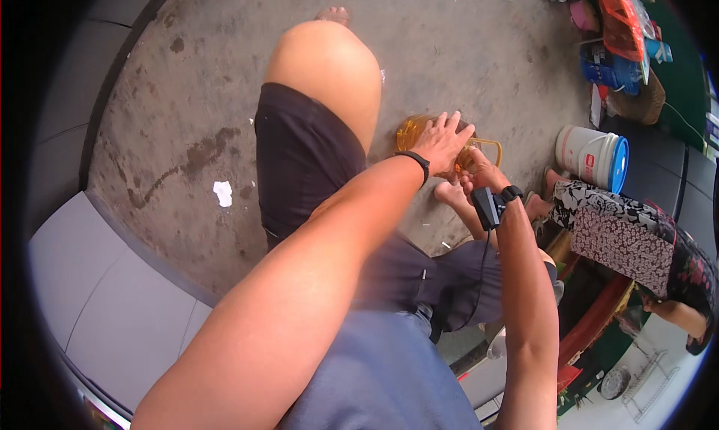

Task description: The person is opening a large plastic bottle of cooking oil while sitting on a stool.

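A clear plastic jug of golden liquid [411,131], which looks like cooking oil, is over the concrete floor beside my bent leg. Across the jug's side lies my left hand [441,143], its fingers spread over the plastic. Close to the neck end, my right hand [484,170] has its thumb by the yellow handle [497,151] and its fingers curled near the orange part [459,168]. Both hands partly cover the neck, and whether the jug stands or tilts I cannot tell. A black device [485,208] with a cable is strapped at my right wrist.
A white bucket [581,152] with a blue lid stands to the right, near a person in a patterned apron [623,250]. Farther up are a blue container [606,67] and a red plastic bag [620,22]. Scrap paper [222,194] lies on the stained floor.
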Demonstrator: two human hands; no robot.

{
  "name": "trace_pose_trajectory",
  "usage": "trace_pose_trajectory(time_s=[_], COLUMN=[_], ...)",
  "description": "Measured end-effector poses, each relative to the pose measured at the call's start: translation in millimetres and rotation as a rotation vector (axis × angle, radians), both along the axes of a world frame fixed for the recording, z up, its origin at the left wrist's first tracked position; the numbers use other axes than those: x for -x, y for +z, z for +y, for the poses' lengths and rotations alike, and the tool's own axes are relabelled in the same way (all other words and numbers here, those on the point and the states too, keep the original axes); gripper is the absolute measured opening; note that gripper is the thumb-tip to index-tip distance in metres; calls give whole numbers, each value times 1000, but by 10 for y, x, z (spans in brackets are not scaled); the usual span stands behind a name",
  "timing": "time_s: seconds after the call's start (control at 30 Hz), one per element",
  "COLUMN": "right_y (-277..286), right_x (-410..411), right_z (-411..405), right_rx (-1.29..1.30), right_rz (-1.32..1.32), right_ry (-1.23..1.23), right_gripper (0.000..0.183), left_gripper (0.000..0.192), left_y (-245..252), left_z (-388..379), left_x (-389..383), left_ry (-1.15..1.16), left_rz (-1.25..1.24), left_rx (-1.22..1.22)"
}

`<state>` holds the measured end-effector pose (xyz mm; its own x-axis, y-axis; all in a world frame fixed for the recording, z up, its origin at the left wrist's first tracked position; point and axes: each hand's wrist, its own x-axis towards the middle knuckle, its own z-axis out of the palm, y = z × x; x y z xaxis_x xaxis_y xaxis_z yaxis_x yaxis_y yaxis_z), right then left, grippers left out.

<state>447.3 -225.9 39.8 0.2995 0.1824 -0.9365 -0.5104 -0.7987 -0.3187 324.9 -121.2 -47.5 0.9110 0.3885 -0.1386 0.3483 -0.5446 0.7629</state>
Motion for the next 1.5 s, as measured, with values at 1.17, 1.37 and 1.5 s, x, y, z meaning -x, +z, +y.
trace_pose_trajectory(time_s=[1.17, 1.37, 1.5], right_y=[-267, -220, -505], right_x=[-352, -295, -459], right_z=[344, 432, 342], right_rx=[287, 511, 616], right_rz=[47, -64, -142], right_ry=[1010, 1076, 1211], right_gripper=[46, 49, 54], left_gripper=[111, 126, 125], left_y=[-161, 16, -37], left_z=[-21, 66, 0], left_x=[-13, 5, -42], left_ry=[-5, -71, -44], left_rz=[-43, 35, 34], left_rx=[-70, -24, -26])
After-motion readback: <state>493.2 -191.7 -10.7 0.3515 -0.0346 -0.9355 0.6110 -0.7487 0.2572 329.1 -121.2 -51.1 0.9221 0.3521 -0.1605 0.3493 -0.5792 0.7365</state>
